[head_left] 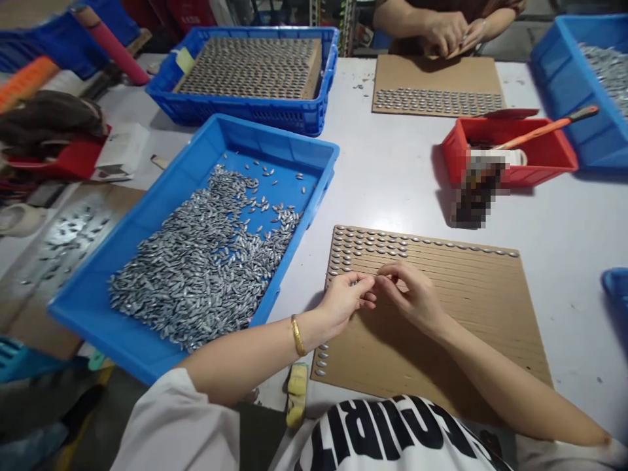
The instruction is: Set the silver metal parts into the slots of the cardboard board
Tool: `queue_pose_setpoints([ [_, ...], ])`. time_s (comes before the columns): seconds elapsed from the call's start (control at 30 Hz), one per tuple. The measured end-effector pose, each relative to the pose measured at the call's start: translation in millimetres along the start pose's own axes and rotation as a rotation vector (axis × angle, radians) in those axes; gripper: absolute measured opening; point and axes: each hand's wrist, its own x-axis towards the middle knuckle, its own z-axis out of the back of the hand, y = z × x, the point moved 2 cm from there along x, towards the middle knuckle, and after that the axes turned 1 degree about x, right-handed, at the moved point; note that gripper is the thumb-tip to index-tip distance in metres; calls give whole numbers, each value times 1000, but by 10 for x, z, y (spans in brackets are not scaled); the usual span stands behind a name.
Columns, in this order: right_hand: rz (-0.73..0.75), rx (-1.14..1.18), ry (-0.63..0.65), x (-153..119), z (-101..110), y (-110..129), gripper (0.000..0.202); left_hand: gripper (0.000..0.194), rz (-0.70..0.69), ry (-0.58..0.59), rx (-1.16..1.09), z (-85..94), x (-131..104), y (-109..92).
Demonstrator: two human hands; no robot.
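Observation:
A cardboard sheet [441, 314] with parallel slits lies before me. Small silver spindle-shaped pieces [387, 243] sit in rows along its far and left edges. Over the sheet's upper left part, my left hand [346, 301] is closed in a pinch, with a grey glint of a piece at its curled fingers. My right hand [415, 297] meets it fingertip to fingertip, thumb and forefinger pinched together. What lies between the right fingertips is too small to make out. Left of the sheet, a blue tray [282, 134] holds a heap of loose silver pieces [196, 261].
A blue crate [324, 108] with filled cardboard sheets stands at the back. Opposite, a co-worker's hands [451, 33] work above another part-filled sheet [436, 72]. A red box [544, 173] with an orange-handled tool stands at right. A yellow object [297, 392] lies by the near table edge.

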Motion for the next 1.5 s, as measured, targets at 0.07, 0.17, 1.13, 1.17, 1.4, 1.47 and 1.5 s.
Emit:
queue_pose_setpoints([
  [0.07,-38,18,-21,-16,-2,9,10,23,-12,22,-15,-3,13,12],
  [0.17,36,-20,-32,-46,-33,10,16,25,-25,32,-33,-4,24,12],
  [1.13,193,-628,130,277,-273,-529,24,19,131,-79,-14,-66,-34,-89],
  [1.17,188,-616,131,282,-269,-530,24,20,129,-91,-27,-67,-38,-103],
  [1.4,109,-185,38,275,-70,-260,22,24,35,-110,-126,-37,-20,-162],
  [1.47,148,-78,105,229,-49,-143,23,25,-4,-98,-131,-27,-7,-165],
  [1.5,172,-56,142,203,-56,-101,24,26,-18,-97,-129,-21,-1,-163],
])
